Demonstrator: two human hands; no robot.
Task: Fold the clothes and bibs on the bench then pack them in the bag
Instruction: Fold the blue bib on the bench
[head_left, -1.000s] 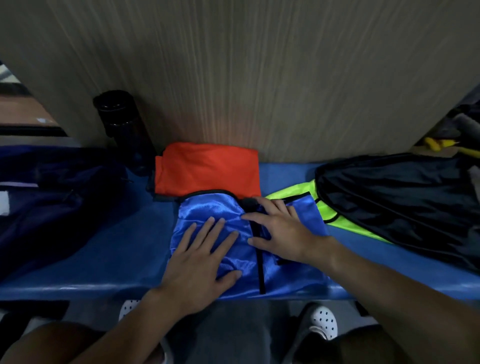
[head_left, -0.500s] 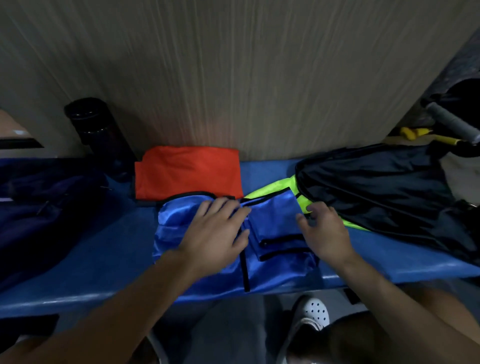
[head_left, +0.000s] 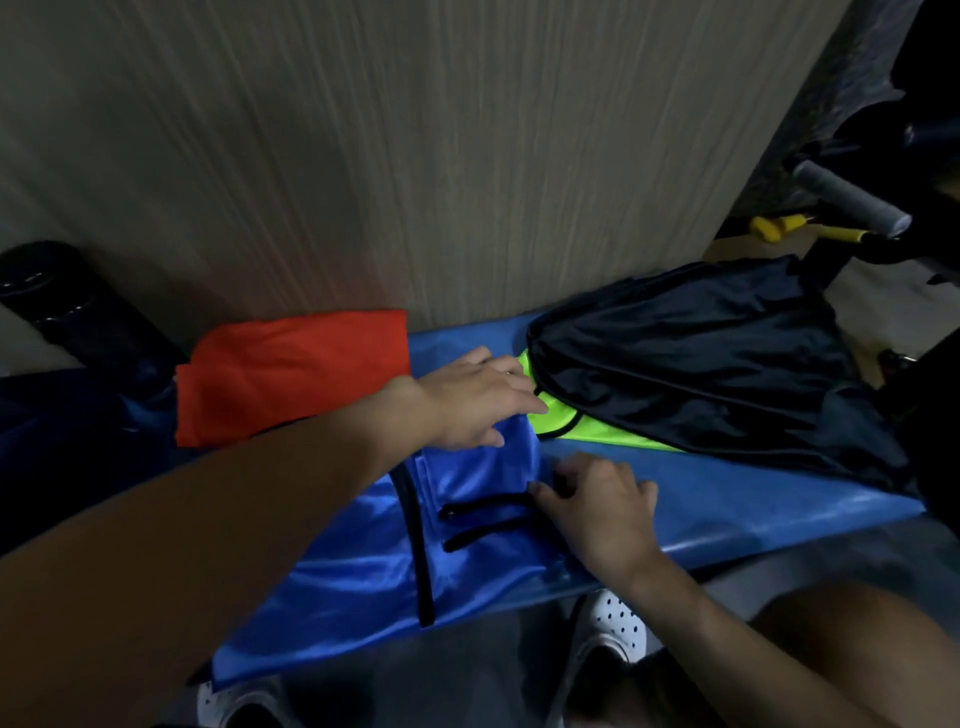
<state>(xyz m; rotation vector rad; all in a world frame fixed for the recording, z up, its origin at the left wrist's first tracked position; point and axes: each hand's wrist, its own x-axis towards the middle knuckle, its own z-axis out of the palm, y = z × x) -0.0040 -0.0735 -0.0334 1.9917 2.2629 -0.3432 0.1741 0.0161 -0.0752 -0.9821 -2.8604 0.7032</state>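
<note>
A shiny blue bib (head_left: 358, 571) with black trim lies partly folded on the blue bench (head_left: 753, 499), its near part hanging over the front edge. My left hand (head_left: 475, 400) reaches across it with straight fingers, touching its far right corner next to a neon yellow-green bib (head_left: 582, 423). My right hand (head_left: 597, 506) rests on the blue bib's right edge with its fingers bent at the black trim. A folded orange garment (head_left: 291, 374) lies at the back. The dark bag (head_left: 701, 358) lies on the right, over the yellow-green bib.
A black cylinder bottle (head_left: 62, 306) stands at the back left by the wood-grain wall (head_left: 415, 156). Dark blue cloth (head_left: 62, 431) covers the bench's left end. A grey-handled racket and yellow items (head_left: 841, 208) lie beyond the bag. My white shoes (head_left: 613, 623) show below the bench.
My left hand has moved right, from the bib's middle to its far right corner by the yellow-green bib. My right hand slid down to the right edge. The view shifted right.
</note>
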